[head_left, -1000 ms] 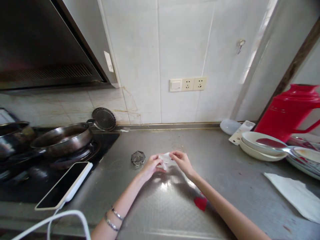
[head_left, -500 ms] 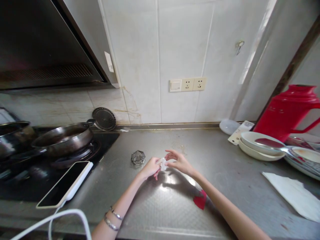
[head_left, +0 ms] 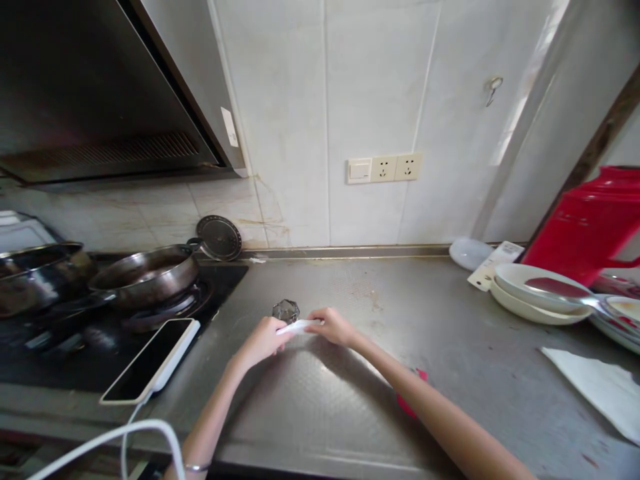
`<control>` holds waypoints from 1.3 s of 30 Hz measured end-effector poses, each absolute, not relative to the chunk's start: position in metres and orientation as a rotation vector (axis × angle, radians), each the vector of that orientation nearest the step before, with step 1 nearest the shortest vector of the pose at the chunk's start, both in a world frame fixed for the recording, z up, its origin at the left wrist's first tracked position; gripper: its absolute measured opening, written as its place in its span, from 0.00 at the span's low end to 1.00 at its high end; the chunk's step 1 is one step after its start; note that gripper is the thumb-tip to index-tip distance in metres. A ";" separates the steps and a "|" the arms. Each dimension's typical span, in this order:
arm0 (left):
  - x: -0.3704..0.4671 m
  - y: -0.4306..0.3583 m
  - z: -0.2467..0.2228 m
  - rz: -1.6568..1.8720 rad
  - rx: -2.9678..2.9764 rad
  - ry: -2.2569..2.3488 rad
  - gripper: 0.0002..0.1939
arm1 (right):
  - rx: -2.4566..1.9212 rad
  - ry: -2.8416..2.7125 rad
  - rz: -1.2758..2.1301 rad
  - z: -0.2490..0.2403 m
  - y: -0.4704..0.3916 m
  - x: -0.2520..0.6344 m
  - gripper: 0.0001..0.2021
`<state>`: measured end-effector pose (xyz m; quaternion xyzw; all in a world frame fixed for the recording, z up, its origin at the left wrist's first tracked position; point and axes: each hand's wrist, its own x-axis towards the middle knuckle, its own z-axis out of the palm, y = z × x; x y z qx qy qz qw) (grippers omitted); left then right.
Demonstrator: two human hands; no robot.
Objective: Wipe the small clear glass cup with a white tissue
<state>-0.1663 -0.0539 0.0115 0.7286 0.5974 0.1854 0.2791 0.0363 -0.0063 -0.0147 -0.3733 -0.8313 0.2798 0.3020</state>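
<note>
My left hand (head_left: pixel 265 340) and my right hand (head_left: pixel 333 327) pinch the two ends of a thin white strip (head_left: pixel 299 326), held stretched level between them above the steel counter. Whether the strip is tissue or soft plastic I cannot make out. Just behind my left fingers sits a small faceted glass dish (head_left: pixel 287 309), like an ashtray, its near edge partly covered. A red scrap (head_left: pixel 406 405) lies under my right forearm, which hides part of it.
On the left, a pan (head_left: pixel 150 273) and a pot (head_left: pixel 37 273) stand on the black stove, with a cabled phone (head_left: pixel 150 363) at its edge. Stacked bowls (head_left: pixel 540 303), a red thermos (head_left: pixel 583 227) and a white paper sheet (head_left: pixel 595 387) are on the right.
The white piece, bunched up before, is now drawn out straight. My right fingers, apart before, have closed on its right end. Both hands have moved left, nearer the glass dish.
</note>
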 end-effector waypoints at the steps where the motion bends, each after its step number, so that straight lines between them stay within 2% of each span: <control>1: -0.173 -0.054 0.009 0.495 1.973 1.647 0.20 | -1.013 -2.225 0.700 -0.017 -0.004 0.032 0.05; 7: -0.198 -0.051 0.000 0.323 2.071 1.951 0.20 | -1.169 -2.234 0.582 -0.030 0.006 0.012 0.05; 10: -0.203 -0.046 0.001 0.289 2.088 2.031 0.15 | -1.214 -2.217 0.546 -0.032 0.011 0.009 0.06; 12: -0.207 -0.040 -0.001 0.347 2.099 2.065 0.18 | -1.231 -2.205 0.535 -0.033 0.015 0.008 0.10; 15: -0.215 -0.028 -0.007 0.466 2.117 1.993 0.32 | -1.211 -2.207 0.547 -0.032 0.020 0.008 0.19; 18: -0.221 -0.016 -0.014 0.560 2.150 1.837 0.40 | -1.097 -2.231 0.610 -0.032 0.021 0.007 0.33; 22: -0.224 -0.007 -0.018 0.568 2.126 1.804 0.45 | -1.016 -2.279 0.656 -0.033 0.019 0.005 0.51; 25: -0.223 -0.006 -0.017 0.575 2.081 1.776 0.45 | -1.042 -2.323 0.641 -0.034 0.018 0.001 0.57; 28: -0.223 -0.006 -0.015 0.623 2.062 1.687 0.41 | -1.030 -2.330 0.630 -0.036 0.022 -0.003 0.55; 35: -0.229 0.004 -0.018 0.675 2.002 1.418 0.34 | -0.887 -2.303 0.639 -0.037 0.040 -0.003 0.39; 39: -0.232 0.008 -0.018 0.686 1.969 1.406 0.33 | -0.909 -2.288 0.690 -0.040 0.048 -0.003 0.39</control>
